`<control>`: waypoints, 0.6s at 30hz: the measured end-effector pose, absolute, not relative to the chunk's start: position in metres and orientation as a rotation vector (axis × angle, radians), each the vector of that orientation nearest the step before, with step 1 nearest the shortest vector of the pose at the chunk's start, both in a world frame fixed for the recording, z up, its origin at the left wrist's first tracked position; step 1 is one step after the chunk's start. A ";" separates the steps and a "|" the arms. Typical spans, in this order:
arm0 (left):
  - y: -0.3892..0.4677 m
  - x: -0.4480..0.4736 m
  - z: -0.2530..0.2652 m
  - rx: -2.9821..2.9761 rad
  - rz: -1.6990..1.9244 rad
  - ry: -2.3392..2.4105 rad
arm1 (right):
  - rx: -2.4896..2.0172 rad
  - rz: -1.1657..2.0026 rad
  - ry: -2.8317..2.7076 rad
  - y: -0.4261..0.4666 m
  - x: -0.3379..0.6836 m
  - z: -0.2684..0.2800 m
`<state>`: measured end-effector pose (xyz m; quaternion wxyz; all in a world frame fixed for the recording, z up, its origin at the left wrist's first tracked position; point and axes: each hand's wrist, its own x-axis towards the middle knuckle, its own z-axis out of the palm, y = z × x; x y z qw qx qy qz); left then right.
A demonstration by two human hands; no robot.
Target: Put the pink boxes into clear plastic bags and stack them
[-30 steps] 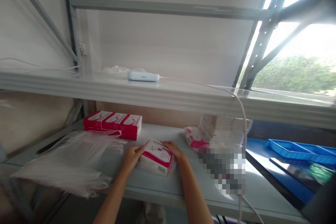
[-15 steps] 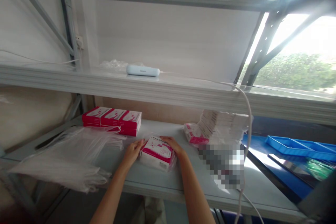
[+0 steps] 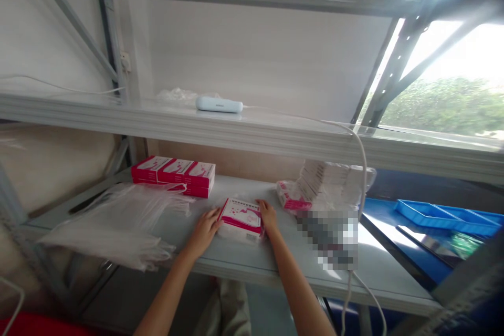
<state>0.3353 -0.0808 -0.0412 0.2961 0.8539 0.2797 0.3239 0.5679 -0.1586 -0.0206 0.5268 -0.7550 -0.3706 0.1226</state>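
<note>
A pink-and-white box lies flat near the front edge of the grey shelf board, with clear plastic showing around its lower sides. My left hand grips its left edge, fingers against the side. On the opposite side my right hand presses along the right edge, so the box is held between both hands. To the left spreads a pile of clear plastic bags. Behind the bags stand stacked pink-and-white boxes.
Right of my hands sit a pink box and a plastic-wrapped stack of white items, beside a blurred patch. A white cable hangs from the upper shelf, which holds a pale blue device. A blue divided tray lies far right.
My hands have shifted along the sides of the box, the right one lower on its edge. The box now looks flatter and squarer to me. The view has moved slightly.
</note>
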 end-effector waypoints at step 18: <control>-0.095 0.325 -0.032 2.376 0.782 0.586 | -1.948 -0.297 -1.371 -0.235 0.549 -0.046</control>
